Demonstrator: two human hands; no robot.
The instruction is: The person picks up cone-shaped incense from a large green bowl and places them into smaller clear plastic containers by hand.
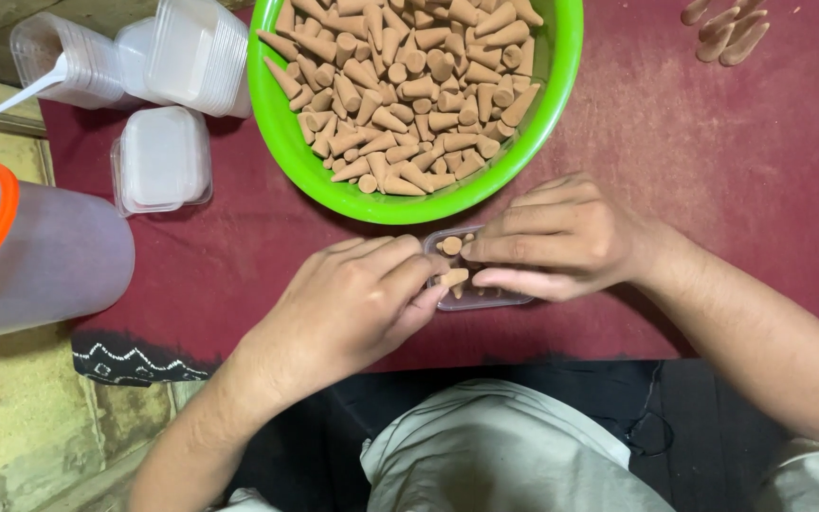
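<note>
A bright green bowl (286, 142) full of several tan incense cones stands on a dark red cloth. Just in front of it lies a small clear plastic box (485, 301) with a few cones inside. My left hand (353, 303) pinches one tan cone (454, 277) over the box's near left side. My right hand (561, 237) covers the box's right half, fingers curled over its rim and on the cones inside; most of the box is hidden under both hands.
Stacks of clear plastic boxes and lids (191, 52) with a white spoon (21, 95) sit far left, one closed box (161, 159) nearer. A translucent jug with an orange rim (21, 251) lies at left. Loose cones (727, 33) lie far right.
</note>
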